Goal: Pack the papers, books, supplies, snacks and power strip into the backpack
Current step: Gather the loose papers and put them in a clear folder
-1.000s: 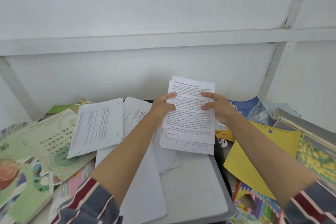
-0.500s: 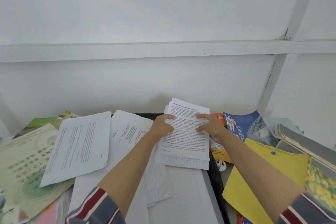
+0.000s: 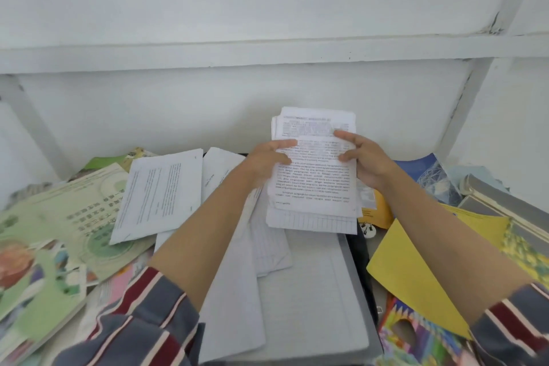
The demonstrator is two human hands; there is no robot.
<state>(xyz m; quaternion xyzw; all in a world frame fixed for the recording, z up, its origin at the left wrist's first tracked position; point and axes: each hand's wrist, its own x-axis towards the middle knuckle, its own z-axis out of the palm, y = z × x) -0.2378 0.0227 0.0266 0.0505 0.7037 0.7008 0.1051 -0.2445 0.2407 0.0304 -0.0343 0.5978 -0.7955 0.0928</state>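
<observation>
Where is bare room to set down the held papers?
Only a thin grey tabletop strip between the black fabric edge and yellow paper folder. Green picture books crowd the left, grey books the right, loose white sheets the middle.

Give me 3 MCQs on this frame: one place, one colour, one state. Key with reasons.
1. Where does the yellow folder lie relative to the paper stack?
A. To its right
B. To its left
C. On top of it

2. What colour is the cover of the big book at far left?
A. Red
B. Green
C. Black

3. How is the paper stack held?
A. Lying untouched
B. By one hand only
C. By both hands

Key:
1 A: the folder sits right of the stack.
2 B: its cover is pale green.
3 C: the left hand and right hand each grip a side edge.
</observation>
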